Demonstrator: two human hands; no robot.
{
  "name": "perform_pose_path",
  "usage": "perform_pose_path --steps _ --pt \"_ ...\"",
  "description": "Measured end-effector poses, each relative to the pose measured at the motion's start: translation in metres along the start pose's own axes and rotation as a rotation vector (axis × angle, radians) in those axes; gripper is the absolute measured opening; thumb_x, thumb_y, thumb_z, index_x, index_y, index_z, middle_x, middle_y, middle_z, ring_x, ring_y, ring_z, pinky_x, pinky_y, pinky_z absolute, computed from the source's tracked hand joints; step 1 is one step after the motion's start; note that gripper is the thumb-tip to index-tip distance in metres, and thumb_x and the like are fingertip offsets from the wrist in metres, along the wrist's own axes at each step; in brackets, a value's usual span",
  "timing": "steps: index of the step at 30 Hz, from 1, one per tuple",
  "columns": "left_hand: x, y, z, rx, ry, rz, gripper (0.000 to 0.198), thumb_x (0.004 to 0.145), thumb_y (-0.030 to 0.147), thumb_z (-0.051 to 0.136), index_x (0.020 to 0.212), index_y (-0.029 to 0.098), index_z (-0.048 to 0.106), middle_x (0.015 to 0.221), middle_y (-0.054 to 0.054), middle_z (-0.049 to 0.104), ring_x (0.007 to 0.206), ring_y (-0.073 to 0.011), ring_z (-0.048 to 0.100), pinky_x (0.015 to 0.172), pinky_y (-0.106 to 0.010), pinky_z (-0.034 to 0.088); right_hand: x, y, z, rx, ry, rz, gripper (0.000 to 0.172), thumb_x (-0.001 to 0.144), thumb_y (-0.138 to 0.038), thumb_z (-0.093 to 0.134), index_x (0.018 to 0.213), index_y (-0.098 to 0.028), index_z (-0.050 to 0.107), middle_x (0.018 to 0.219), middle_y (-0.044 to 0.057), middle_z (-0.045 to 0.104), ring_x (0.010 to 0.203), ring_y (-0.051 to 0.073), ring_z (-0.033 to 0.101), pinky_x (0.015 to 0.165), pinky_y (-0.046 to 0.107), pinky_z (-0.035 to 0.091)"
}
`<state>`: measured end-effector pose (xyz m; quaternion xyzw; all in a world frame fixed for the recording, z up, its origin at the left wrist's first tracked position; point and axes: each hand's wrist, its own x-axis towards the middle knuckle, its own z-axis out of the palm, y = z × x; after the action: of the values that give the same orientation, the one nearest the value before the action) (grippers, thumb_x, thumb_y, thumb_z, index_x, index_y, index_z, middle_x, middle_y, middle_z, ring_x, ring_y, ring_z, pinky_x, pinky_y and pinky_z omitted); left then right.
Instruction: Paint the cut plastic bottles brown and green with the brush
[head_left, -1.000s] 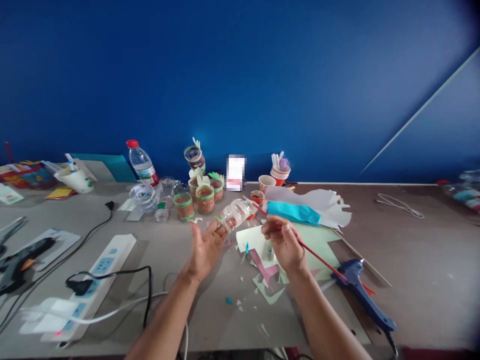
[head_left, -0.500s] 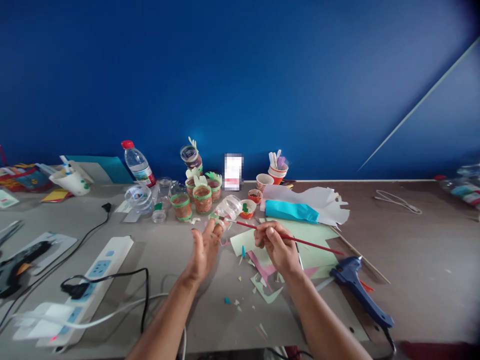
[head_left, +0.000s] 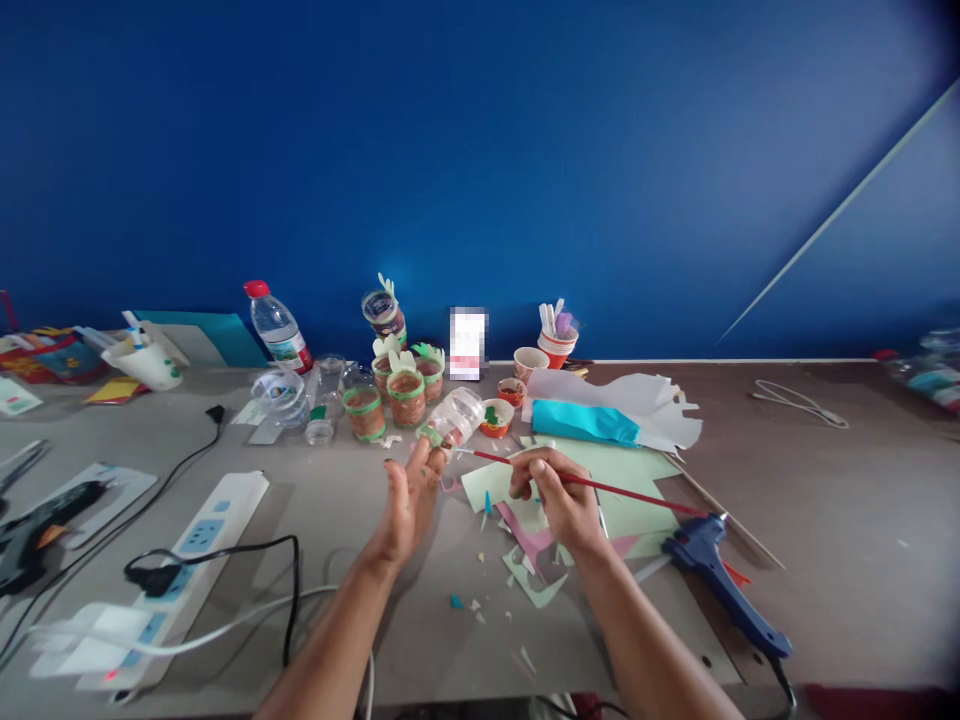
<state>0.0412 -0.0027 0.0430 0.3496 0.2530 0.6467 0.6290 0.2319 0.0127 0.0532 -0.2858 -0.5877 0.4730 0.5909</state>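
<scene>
In the middle of the table point(head_left: 825, 500), a red brush point(head_left: 600, 485) touches a clear bottle point(head_left: 459, 414).
The left hand point(head_left: 405, 495) is almost flat open. Only its fingertips hold the bottle, which is see-through with a green band and tips up toward the far side. The right hand point(head_left: 559, 495) pinches the brush. With so light a hold, a push from the brush might knock the bottle down.

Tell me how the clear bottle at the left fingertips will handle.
The bottle looks thin, clear and empty: probably light and easily dented by a firm squeeze. It is round and held tilted, so it would likely roll if laid down. The left hand grips it only at the fingertips, so smooth plastic may slip.
</scene>
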Motion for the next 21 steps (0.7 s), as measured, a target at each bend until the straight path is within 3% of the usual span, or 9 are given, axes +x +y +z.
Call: perform_pose_path --steps 7,14,21 --pt "0.0 0.013 0.007 -0.145 -0.06 -0.029 0.078 0.077 0.081 0.038 0.118 0.019 0.064 0.129 -0.01 0.063 0.14 -0.0258 0.035 0.12 -0.04 0.014 -0.001 0.005 -0.007 0.082 0.041 -0.031 0.024 0.093 -0.037 0.055 0.093 -0.019 0.071 0.065 0.003 0.066 0.058 0.016 0.06 0.054 0.029 0.046" --pt "-0.001 0.016 0.007 -0.316 -0.04 -0.101 0.081 0.085 0.076 0.023 0.122 0.015 0.062 0.125 -0.014 0.064 0.133 -0.0265 0.045 0.117 -0.043 0.023 -0.002 -0.006 -0.001 -0.052 -0.115 -0.041 0.024 0.094 -0.034 0.053 0.094 -0.02 0.073 0.066 0.004 0.068 0.058 0.016 0.06 0.054 0.029 0.048" --pt "0.0 0.022 0.01 -0.405 -0.013 -0.109 0.091 0.082 0.079 0.024 0.136 0.011 0.05 0.134 -0.017 0.058 0.135 -0.0273 0.042 0.117 -0.043 0.021 -0.003 0.001 -0.01 0.085 0.004 -0.052 0.025 0.093 -0.037 0.053 0.091 -0.02 0.072 0.064 0.003 0.064 0.057 0.016 0.058 0.052 0.029 0.045"
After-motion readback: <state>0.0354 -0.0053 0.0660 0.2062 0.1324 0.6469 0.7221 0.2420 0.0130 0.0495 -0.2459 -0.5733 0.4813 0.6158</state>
